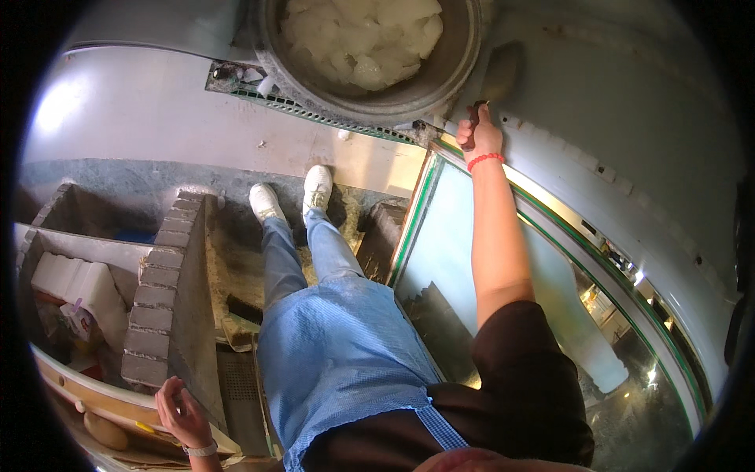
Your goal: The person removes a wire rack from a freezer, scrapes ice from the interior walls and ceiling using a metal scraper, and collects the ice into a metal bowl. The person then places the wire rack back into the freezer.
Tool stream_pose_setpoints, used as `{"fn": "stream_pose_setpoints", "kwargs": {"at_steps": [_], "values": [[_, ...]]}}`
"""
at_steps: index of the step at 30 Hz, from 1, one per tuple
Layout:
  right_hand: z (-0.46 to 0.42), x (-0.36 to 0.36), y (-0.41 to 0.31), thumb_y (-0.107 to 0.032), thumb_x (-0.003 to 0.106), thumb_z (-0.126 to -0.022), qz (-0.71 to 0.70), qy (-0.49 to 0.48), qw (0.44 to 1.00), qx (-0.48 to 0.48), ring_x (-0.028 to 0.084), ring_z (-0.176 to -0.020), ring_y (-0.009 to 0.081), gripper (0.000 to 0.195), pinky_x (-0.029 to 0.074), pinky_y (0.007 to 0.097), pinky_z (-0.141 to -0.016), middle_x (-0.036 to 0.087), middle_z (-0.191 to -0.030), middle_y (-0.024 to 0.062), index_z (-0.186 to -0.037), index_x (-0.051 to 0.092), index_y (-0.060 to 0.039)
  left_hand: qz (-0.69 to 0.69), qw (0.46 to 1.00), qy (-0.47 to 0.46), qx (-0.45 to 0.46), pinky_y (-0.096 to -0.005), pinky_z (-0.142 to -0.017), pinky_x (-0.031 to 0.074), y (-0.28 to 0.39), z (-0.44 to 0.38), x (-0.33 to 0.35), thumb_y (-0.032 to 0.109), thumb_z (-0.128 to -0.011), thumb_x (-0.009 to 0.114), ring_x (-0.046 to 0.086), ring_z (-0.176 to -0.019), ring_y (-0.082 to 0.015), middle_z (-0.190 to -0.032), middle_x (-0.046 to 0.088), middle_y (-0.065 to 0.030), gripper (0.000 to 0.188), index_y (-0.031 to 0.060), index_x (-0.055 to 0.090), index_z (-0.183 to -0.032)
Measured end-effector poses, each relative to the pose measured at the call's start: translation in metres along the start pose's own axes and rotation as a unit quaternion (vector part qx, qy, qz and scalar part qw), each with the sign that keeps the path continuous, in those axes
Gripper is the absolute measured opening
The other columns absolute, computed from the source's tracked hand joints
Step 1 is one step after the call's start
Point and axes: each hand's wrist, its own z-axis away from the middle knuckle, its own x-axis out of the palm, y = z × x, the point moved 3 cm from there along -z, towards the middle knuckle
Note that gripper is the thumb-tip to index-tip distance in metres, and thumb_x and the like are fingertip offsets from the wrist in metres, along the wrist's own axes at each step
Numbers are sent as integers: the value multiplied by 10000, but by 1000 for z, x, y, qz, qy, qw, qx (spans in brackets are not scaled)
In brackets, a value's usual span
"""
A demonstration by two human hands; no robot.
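My right hand (484, 134), with a red bead bracelet at its wrist, grips the dark handle of a trowel-like tool (502, 69); the broad blade is blurred and points away from me, over a grey surface. Just left of the blade stands a large round metal pot (466, 76) holding white, translucent chunks (368, 41) that look like ice. My left hand (179, 411) hangs low at the left, its fingers loosely curled, near the end of a low brick wall. I see nothing held in it, though its palm is partly hidden.
Glass panels (439, 236) with green edging lie under my right arm. On the left a brick-topped partition (159, 289) borders a bin area with a white plastic container (82, 280). A green perforated strip (330, 122) runs below the pot. My white shoes (317, 186) stand on a stained floor.
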Motion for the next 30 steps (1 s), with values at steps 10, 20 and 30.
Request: {"fn": "stream_pose_setpoints", "kwargs": {"at_steps": [10,20,30], "values": [[-61,24,-80,-325,530,-944,463,91,870,-141,431,-356,156,315,294,295,-330,469,-484,40,-791,533,-50,-23,1000,-11,2,-330,-717,485,-6,-4,-2,-2,-858,523,578,-850,-270,-915,602,-125,175,-29,586,-1020],[-86,12,-62,-278,486,-966,345,105,923,-133,469,-359,208,318,334,338,-344,501,-499,97,-803,527,-7,-41,999,-6,36,-297,-676,488,-5,-5,-3,19,-874,527,583,-842,-247,-930,607,-120,182,-14,593,-1041],[-45,41,-75,-284,492,-957,209,81,968,-110,491,-382,214,297,347,339,-350,510,-516,100,-849,515,-8,-43,998,5,40,-320,-710,487,2,-4,-3,15,-871,524,589,-848,-254,-924,612,-126,198,-15,595,-1053]]}}
